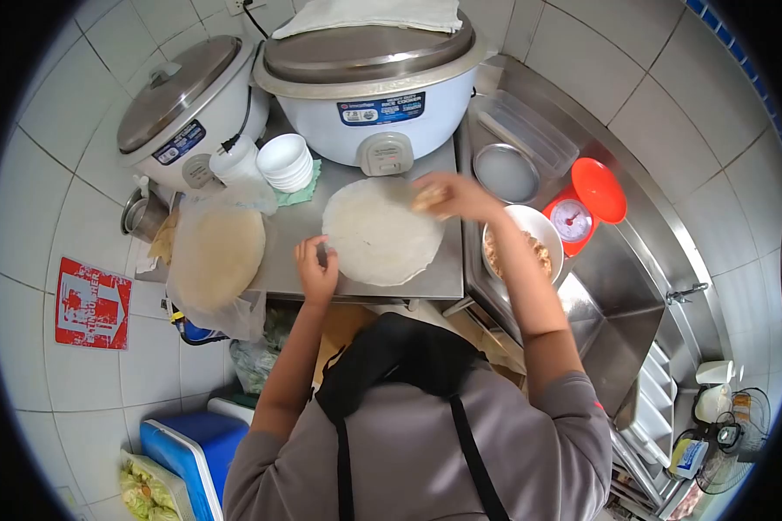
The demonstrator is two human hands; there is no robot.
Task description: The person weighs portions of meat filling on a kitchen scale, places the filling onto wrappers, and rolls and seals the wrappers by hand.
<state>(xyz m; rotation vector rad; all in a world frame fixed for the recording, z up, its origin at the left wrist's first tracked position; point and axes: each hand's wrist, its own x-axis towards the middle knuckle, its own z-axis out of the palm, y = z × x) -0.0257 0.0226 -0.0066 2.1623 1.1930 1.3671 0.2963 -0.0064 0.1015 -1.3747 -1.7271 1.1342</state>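
A round white sheet (378,234) lies flat on the steel counter (443,269). My left hand (317,265) is at the sheet's left edge, its fingers curled; whether they pinch anything is too small to tell. Over the sheet's upper right edge, my right hand (456,198) is closed on a lump of pale filling (426,198), slightly blurred. Under my right forearm, partly hidden, sits a white bowl (557,233) with chunky pinkish-brown filling (537,252). To the left, a stack of round sheets (226,252) lies on clear plastic.
Two rice cookers (382,95) stand behind, with stacked white cups (285,163) in front of them. At the right are a metal pan (506,172), a clear tray (530,130), a red scale (573,221) and a steel sink (621,295). A blue cooler (191,451) is at lower left.
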